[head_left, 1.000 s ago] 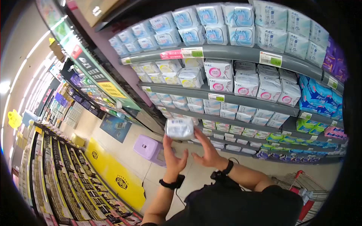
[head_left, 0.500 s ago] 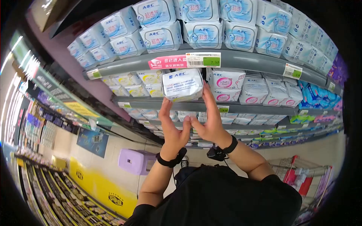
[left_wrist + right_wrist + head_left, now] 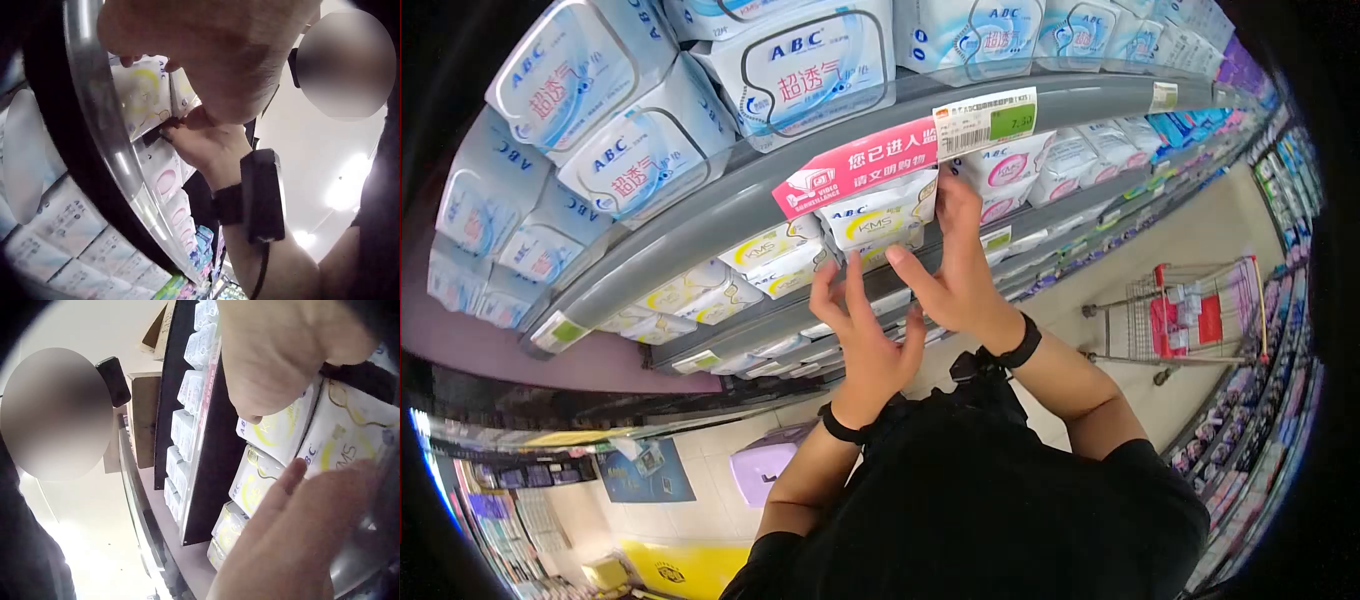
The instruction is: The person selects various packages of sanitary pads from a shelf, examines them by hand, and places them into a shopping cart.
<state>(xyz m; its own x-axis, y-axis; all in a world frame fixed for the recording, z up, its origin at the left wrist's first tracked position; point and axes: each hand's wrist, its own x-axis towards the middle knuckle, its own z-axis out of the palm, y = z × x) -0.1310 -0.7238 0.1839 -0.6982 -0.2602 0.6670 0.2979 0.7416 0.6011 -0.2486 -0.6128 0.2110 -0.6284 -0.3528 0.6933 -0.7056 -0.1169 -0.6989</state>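
A white ABC pack of sanitary pads with a yellow KMS print stands on the second shelf, on top of a like pack and just under the pink sign. My right hand is at its right side, fingers reaching up along the edge and thumb extended in front. Below its front face, my left hand has its fingertips at the lower pack, loosely bent. In the right wrist view, yellow-printed packs lie close to the fingers. Neither hand wraps round a pack.
Blue-printed packs fill the shelf above, whose grey edge carries a price tag. Pink-printed packs stand to the right. A shopping cart is at the right; a purple stool stands on the floor at the left.
The pack held up between both hands has moved to the shelf, among the yellow-printed packs. The hands have come up to the shelf with it, and the left has slipped below it. The view has come closer.
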